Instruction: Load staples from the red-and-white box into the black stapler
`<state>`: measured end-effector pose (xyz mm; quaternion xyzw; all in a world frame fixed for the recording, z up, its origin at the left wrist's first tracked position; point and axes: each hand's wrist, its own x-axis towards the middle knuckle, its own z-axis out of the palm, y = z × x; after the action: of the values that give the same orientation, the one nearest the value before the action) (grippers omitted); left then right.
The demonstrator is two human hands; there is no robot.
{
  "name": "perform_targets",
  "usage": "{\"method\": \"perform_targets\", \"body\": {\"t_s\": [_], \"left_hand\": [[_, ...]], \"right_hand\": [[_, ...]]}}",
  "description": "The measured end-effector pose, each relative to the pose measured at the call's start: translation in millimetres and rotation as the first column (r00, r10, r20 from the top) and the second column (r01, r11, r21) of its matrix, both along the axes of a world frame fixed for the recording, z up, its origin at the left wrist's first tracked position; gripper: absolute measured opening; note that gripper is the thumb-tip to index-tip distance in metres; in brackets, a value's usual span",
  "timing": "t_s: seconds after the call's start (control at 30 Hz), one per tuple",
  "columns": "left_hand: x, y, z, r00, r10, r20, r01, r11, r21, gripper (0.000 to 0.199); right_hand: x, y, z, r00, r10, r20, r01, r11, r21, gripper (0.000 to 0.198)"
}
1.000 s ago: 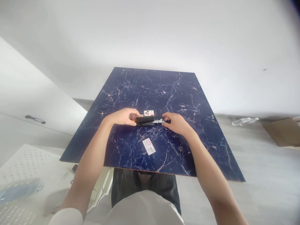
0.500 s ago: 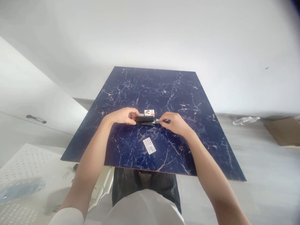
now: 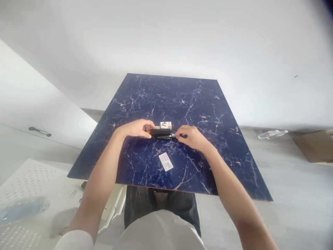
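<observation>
A black stapler (image 3: 161, 133) with an orange patch at its left end lies across the blue marbled table (image 3: 169, 100). Around that left end, the thumb and fingers of my left hand (image 3: 137, 128) are closed. From the stapler's right end sticks out a small silvery piece (image 3: 173, 134), pinched by my right hand (image 3: 190, 136). Whether it is a strip of staples or part of the stapler I cannot tell. Just behind the stapler stands a small white box (image 3: 165, 125) with a printed picture and red marks. A white printed card (image 3: 165, 162) lies flat nearer to me.
White walls stand behind and at the left, where a door handle (image 3: 40, 131) shows. A perforated white surface (image 3: 28, 180) at lower left carries a clear plastic bottle (image 3: 24, 209). On the floor at right are another clear bottle (image 3: 272, 134) and a cardboard box (image 3: 313, 146).
My right hand has shifted slightly left, closer to the stapler, with the silvery piece still pinched. My left hand, the white box and the card have stayed in place.
</observation>
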<state>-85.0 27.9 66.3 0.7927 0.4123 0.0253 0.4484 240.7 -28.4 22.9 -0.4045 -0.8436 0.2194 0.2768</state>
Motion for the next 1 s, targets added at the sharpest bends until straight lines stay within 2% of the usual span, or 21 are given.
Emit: {"method": "perform_targets", "body": {"t_s": [1.0], "left_hand": [[0.4, -1.0, 1.6, 1.000, 0.008, -0.018, -0.008, 1.000, -0.017, 0.048]], "right_hand": [[1.3, -0.4, 1.4, 0.998, 0.028, 0.049, -0.030, 0.999, 0.039, 0.020]]}}
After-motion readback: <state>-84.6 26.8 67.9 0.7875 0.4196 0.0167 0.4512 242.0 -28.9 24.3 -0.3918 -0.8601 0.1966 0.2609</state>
